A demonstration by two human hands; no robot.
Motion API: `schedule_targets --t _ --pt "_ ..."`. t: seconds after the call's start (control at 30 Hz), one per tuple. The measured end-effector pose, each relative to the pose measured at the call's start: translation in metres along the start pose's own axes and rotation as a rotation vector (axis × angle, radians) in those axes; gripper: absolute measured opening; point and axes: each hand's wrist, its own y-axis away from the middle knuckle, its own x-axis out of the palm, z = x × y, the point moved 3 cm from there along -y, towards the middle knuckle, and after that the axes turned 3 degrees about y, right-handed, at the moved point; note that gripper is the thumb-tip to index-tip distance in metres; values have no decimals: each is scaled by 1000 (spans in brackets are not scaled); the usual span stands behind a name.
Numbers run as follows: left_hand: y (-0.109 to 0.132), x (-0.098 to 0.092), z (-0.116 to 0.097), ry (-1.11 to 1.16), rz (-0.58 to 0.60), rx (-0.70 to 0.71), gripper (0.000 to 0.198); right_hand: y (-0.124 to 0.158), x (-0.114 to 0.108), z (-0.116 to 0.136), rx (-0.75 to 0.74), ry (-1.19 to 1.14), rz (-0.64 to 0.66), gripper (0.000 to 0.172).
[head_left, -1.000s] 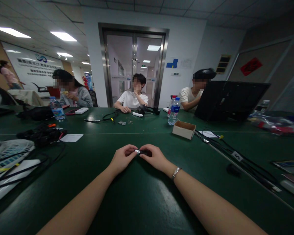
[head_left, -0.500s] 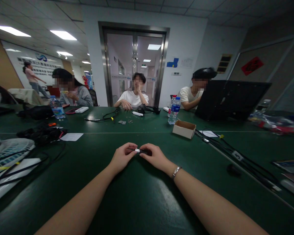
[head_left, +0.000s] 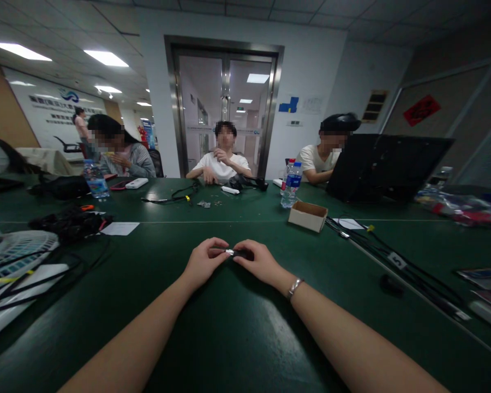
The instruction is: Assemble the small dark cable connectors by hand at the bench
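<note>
Between my hands, low over the green table (head_left: 213,338), is a small black tube with a shiny silver band (head_left: 230,252). My left hand (head_left: 204,261) pinches its left end between thumb and fingers. The right end is gripped by my right hand (head_left: 258,261), which wears a silver bracelet (head_left: 294,288) at the wrist. The silver band shows in the gap between the fingertips. Much of the tube is hidden by my fingers, so its exact kind cannot be made out.
An open cardboard box (head_left: 308,216) and water bottles (head_left: 292,185) stand ahead to the right, with cables (head_left: 376,248) alongside. At the left are a white fan (head_left: 20,254), a dark tangled bundle (head_left: 67,222) and paper (head_left: 120,228). Several people sit across the table, near a black monitor (head_left: 387,166).
My hands and the tube stay nearly still. Across the table, the seated person in the middle has lowered a hand from the face. A walking person in the back left has moved right.
</note>
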Motion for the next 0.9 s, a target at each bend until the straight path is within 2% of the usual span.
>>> schedule_targets --t 0.1,0.2,0.4,0.9 --pt "-1 -1 1 4 -38 -26 30 0 0 0 -2 4 -1 20" --pt "-1 1 0 -3 -14 -58 24 0 1 0 1 3 5 19" --pt "-1 3 -2 -69 49 23 22 0 0 1 2 -8 -8 18" --pt "-1 3 -2 -102 39 13 16 0 0 2 15 10 0 18"
